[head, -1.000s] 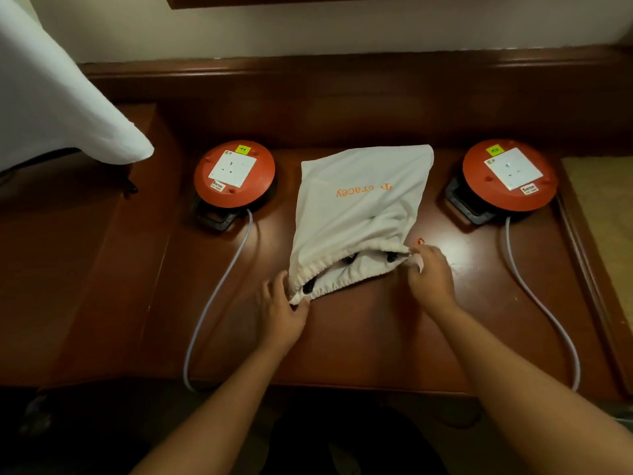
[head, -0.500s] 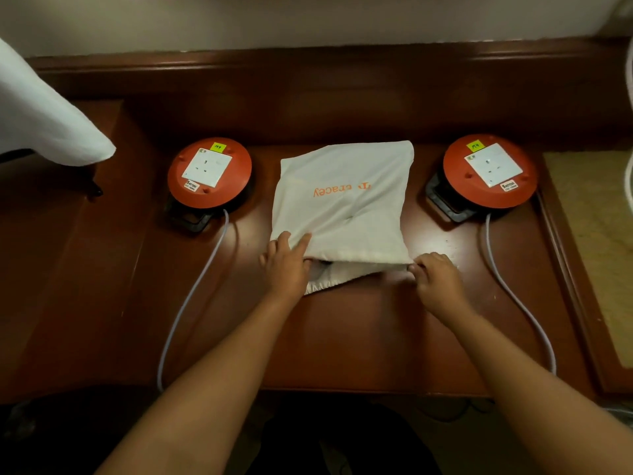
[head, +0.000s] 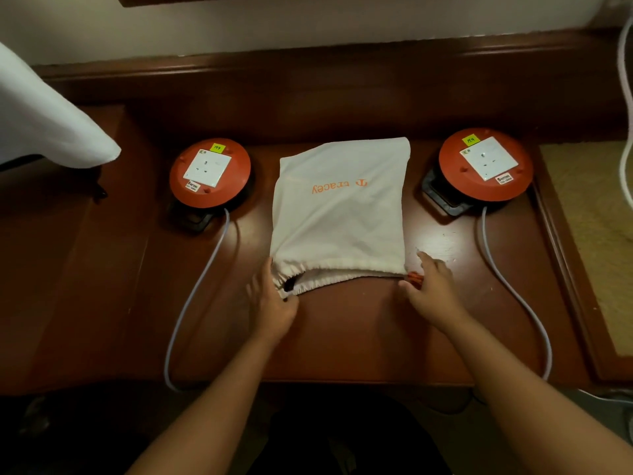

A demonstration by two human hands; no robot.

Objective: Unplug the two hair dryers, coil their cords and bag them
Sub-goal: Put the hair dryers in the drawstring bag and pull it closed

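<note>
One bag [head: 339, 207], two cord reels [head: 209, 173] [head: 485, 165], two hands [head: 274, 305] [head: 432, 292] at its mouth.

The white bag [head: 339, 207] reads "tracey" in orange, upside down.

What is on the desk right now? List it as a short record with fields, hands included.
bag: white drawstring bag flat on desk, mouth toward the person, orange print
left hand: at the bag mouth's left corner
right hand: at the right corner, by orange drawstring end
reels: left cable reel, right cable reel, sockets empty
hair dryers: not visible
</note>
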